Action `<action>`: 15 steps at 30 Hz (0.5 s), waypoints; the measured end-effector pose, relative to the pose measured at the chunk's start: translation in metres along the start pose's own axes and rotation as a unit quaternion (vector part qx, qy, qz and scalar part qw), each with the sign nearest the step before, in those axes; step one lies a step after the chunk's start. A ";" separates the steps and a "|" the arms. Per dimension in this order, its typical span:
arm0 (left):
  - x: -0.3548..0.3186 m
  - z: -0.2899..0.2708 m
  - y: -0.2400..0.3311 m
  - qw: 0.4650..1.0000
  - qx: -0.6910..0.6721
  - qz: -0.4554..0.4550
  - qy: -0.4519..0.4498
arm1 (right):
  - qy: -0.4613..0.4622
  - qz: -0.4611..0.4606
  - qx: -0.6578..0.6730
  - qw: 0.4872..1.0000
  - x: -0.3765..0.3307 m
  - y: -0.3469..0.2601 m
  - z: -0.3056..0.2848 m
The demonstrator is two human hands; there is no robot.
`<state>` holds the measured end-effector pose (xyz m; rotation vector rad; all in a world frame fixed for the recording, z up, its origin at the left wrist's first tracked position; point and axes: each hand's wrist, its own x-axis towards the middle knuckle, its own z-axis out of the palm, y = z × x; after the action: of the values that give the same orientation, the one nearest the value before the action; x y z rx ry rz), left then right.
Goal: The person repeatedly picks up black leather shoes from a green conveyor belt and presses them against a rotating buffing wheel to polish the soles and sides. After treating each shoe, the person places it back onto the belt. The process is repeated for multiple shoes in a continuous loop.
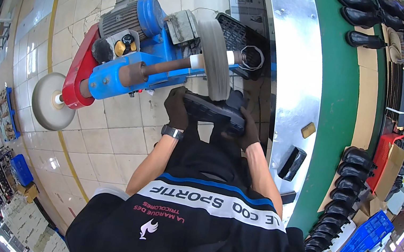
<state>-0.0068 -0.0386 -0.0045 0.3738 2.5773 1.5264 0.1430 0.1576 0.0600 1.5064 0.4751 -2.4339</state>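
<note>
A black shoe (210, 109) lies on its side between my two hands, with its treaded dark sole turned toward me. Its upper is against or very close to the grey buffing wheel (214, 61); the exact contact is hidden. My left hand (177, 107), in a dark brown glove with a watch at the wrist, is closed round the toe end. At the heel end, my right hand (250, 130), in a similar dark glove, is closed on the shoe. The wheel sits on the shaft (166, 68) of a blue buffing machine (112, 80).
A second pale wheel (54, 101) and red belt guard (80, 69) stand at the left. On my right runs a metal bench edge (293, 50) with a black block (292, 163) and a tan block (309, 130). Beyond are a green belt (327, 105) and rows of black shoes (346, 194).
</note>
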 end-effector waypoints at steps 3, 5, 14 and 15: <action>0.020 -0.014 0.089 0.976 -0.082 -0.185 0.080 | 0.038 0.027 -0.043 0.998 0.013 0.015 -0.010; 0.025 -0.010 0.106 0.984 -0.046 -0.144 0.098 | 0.047 0.027 -0.038 0.998 0.013 0.022 -0.007; 0.027 0.000 0.173 0.986 -0.017 0.165 -0.035 | -0.014 -0.212 -0.098 0.972 0.038 0.090 -0.009; 0.028 0.001 0.180 0.978 -0.031 0.198 -0.065 | -0.025 -0.274 -0.174 0.946 0.038 0.090 -0.005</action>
<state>-0.0065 0.0525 0.1526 0.9948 2.4481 1.6260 0.1634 0.0753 0.0111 1.2772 1.3910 -2.5629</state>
